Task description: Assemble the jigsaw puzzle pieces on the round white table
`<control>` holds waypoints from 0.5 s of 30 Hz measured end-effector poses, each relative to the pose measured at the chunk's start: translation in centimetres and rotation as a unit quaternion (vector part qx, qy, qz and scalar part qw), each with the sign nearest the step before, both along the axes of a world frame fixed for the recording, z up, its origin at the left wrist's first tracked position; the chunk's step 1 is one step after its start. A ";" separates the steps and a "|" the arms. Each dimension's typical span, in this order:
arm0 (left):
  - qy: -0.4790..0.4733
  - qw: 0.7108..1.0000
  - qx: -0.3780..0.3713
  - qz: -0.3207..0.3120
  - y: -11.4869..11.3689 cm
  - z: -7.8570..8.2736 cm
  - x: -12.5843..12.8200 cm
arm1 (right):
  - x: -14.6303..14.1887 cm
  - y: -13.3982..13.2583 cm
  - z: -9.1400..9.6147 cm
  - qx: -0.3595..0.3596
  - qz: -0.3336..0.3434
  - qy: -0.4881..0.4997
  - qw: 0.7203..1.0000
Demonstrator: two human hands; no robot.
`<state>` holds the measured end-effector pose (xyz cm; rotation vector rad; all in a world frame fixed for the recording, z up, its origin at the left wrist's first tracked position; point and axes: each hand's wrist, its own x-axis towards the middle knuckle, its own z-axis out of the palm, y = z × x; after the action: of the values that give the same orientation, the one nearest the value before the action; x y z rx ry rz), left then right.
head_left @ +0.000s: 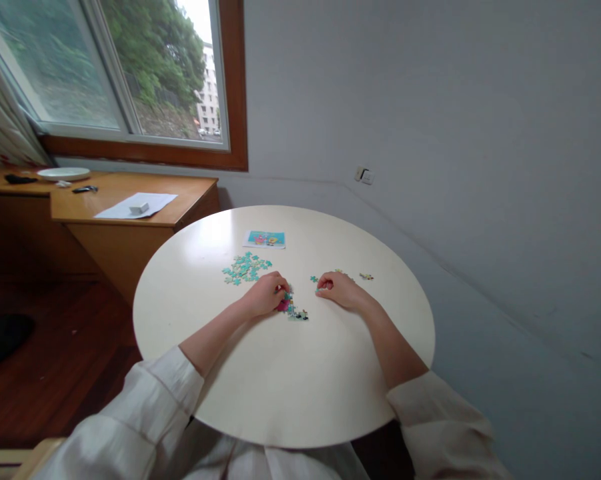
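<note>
My left hand [270, 293] rests at the left edge of a small joined patch of jigsaw puzzle [298, 316], its fingers curled together on the pieces and hiding part of them. Pink, teal and pale colours show in the patch. To the right, my right hand [341, 289] is closed in a pinch just above the table, with a small greenish puzzle piece at the fingertips, mostly covered. A loose teal piece [313, 279] lies just beyond those fingers. Behind my left hand is a spread pile of teal puzzle pieces [246, 267].
The round white table [260, 387] carries a picture card [265, 240] behind the pile. Loose pieces [366, 276] lie beyond my right hand. At the left stands a wooden desk [195, 193] with a white plate [64, 174], a paper sheet and a small white box [139, 209].
</note>
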<state>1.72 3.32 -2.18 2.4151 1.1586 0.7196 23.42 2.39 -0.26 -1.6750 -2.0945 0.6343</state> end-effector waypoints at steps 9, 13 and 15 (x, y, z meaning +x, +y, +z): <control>0.003 1.000 0.000 0.016 0.2 -0.3 0.0 | -0.1 0.1 -0.2 0.001 0.040 0.040 0.998; 0.010 1.000 0.004 0.010 0.2 -0.4 -0.1 | 0.0 0.4 -0.8 0.031 0.057 0.053 0.996; 0.014 1.000 0.005 0.009 0.3 -0.4 0.0 | -0.1 0.5 -1.0 0.040 0.064 0.059 0.995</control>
<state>1.67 3.57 -2.58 2.4336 1.1922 0.7008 23.29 2.88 -1.24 -1.4348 -2.1248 0.6623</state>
